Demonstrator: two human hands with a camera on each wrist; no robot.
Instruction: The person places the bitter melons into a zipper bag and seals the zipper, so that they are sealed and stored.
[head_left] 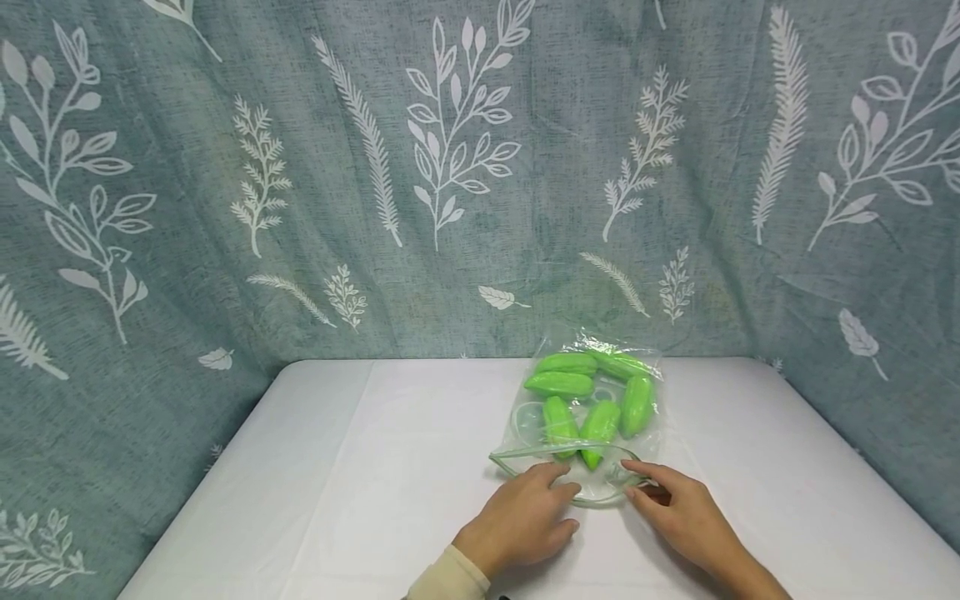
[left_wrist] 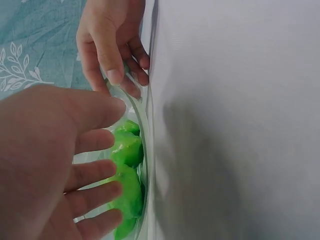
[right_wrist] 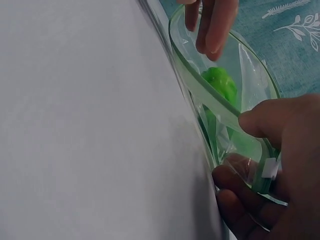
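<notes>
A clear zip bag (head_left: 528, 452) with a green-edged mouth lies on the table, its mouth spread towards me. Several bright green, elongated vegetables (head_left: 560, 384) are inside it, some at the far end and others nearer the mouth. My right hand (head_left: 686, 508) pinches the bag's right corner, thumb on the green rim and fingers beneath, beside a white slider (right_wrist: 270, 168). At the left part of the mouth is my left hand (head_left: 521, 517), its fingers spread and reaching over the opening. In the left wrist view, that hand (left_wrist: 45, 155) holds nothing and partly hides the vegetables.
A white-covered table (head_left: 390, 467) extends under the bag and to both sides. Behind it and at its sides hangs a blue-green curtain (head_left: 315, 167) with white leaf prints. The bag's far end lies near the table's back edge.
</notes>
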